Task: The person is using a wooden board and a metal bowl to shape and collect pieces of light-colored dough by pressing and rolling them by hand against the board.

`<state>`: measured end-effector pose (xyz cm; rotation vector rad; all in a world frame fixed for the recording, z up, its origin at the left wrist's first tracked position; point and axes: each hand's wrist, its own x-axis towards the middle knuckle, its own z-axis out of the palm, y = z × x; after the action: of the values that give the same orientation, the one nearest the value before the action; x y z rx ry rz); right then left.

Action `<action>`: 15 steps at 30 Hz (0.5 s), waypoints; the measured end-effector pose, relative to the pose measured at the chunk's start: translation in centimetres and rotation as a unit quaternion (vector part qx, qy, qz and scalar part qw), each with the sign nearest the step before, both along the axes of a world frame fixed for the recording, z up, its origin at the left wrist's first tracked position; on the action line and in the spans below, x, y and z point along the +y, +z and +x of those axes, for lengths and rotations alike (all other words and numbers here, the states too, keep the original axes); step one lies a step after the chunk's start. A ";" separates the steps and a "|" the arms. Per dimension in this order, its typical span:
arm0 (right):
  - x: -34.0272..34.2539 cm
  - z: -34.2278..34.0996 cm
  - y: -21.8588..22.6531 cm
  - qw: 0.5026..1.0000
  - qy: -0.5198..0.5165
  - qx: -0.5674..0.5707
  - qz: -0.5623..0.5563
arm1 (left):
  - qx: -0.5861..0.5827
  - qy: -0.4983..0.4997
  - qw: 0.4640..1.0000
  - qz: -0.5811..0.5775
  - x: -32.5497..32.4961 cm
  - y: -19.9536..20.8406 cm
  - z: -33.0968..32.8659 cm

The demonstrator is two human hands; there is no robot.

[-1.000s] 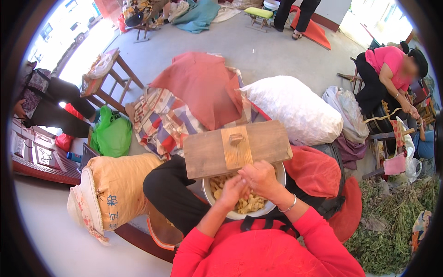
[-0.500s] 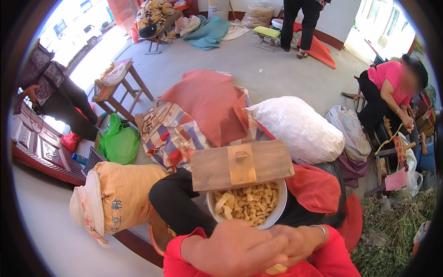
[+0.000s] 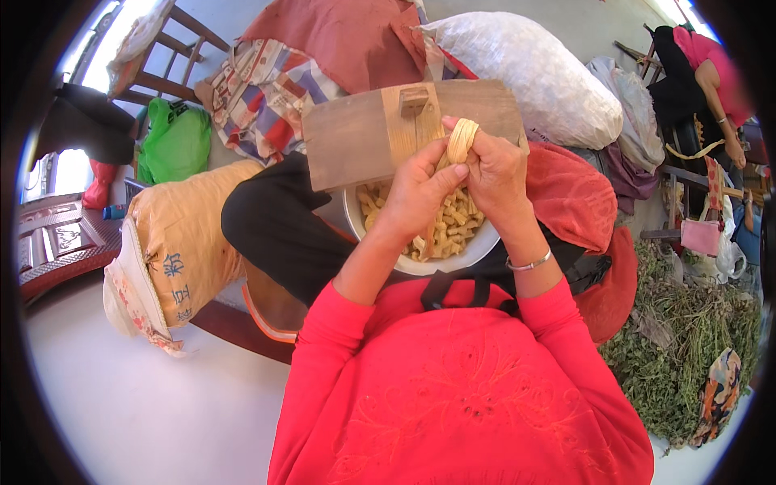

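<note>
A folded, pale-yellow ribbed strip point(image 3: 461, 141), bent into a loop, is pinched between my two hands over a wooden board. My left hand point(image 3: 422, 187) grips its lower part with thumb and fingers. My right hand point(image 3: 499, 174) holds the loop from the other side. Beneath my hands, a white basin point(image 3: 487, 244) rests in my lap, holding many short yellowish knotted pieces point(image 3: 454, 233). The board point(image 3: 346, 136) lies across the basin's far side, with a lighter strip and a small wooden block point(image 3: 414, 100) on it. My hands hide part of the basin and board.
A tan sack point(image 3: 190, 234) stands at my left, near a green plastic bag point(image 3: 174, 141). Ahead lie a reddish cloth point(image 3: 339, 40) and a stuffed white sack point(image 3: 529, 73). Dried plants point(image 3: 679, 323) are heaped at right, below a seated person in pink point(image 3: 719, 73).
My view has tipped downward. Both hands have moved away from my body, from near my chest to above the basin and board, and the folded yellow strip now shows plainly between them.
</note>
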<state>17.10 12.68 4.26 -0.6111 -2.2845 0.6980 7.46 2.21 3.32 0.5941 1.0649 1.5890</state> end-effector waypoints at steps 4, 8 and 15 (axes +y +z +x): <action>0.2 0.8 -1.4 0.997 -0.016 -0.064 0.033 | 0.155 -0.051 0.984 -0.063 -0.7 -2.6 -1.3; 0.2 2.5 -6.9 0.968 0.031 -0.089 -0.233 | 0.641 0.033 0.762 -0.084 -1.8 -2.7 -0.3; -1.7 2.7 -6.7 0.627 0.106 0.011 -0.772 | 0.610 0.151 0.778 0.034 -2.5 -6.1 1.0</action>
<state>19.82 11.00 -2.42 -0.9578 -1.1354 2.7491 8.42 -0.27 -2.75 1.6955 2.1236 1.4229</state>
